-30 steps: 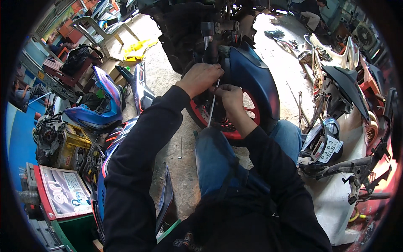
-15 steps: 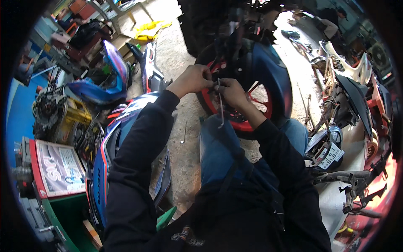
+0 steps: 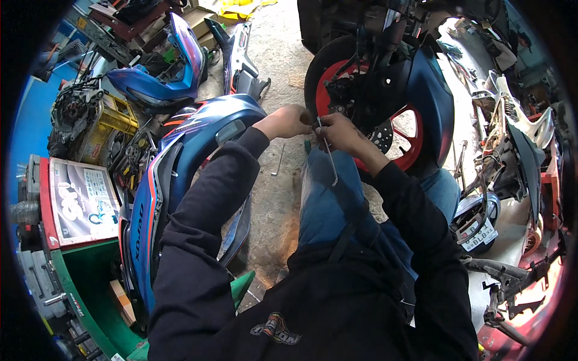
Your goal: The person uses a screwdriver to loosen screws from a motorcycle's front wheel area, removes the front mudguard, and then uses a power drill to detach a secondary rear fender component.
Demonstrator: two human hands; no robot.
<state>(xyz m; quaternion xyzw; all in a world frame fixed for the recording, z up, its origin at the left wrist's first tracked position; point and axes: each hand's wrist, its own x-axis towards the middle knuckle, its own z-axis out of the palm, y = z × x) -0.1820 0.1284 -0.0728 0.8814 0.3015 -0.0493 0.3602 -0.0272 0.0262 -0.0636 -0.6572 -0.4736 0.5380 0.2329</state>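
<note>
My right hand (image 3: 339,132) is closed around a thin metal L-shaped hex key (image 3: 330,157), its bent end pointing down above my knee. Fingertips pinched, my left hand (image 3: 288,121) is right beside the right one; whatever it may hold is too small or hidden to make out. Just beyond both hands stands a scooter's front wheel (image 3: 412,143) with a red rim and black tyre, under a dark blue front fender (image 3: 435,96). A second L-shaped hex key (image 3: 279,160) lies on the concrete floor below my left hand.
Blue body panels (image 3: 156,204) lie along my left, beside a green and red box (image 3: 78,289). Further off are a yellow crate (image 3: 120,115) and a blue-purple fairing (image 3: 180,78). On my right lie a frame part (image 3: 506,277), a licence plate (image 3: 480,236) and more stripped parts.
The view has shifted, and both hands have drawn back from the wheel toward the lower left. The right hand still grips the hex key.
</note>
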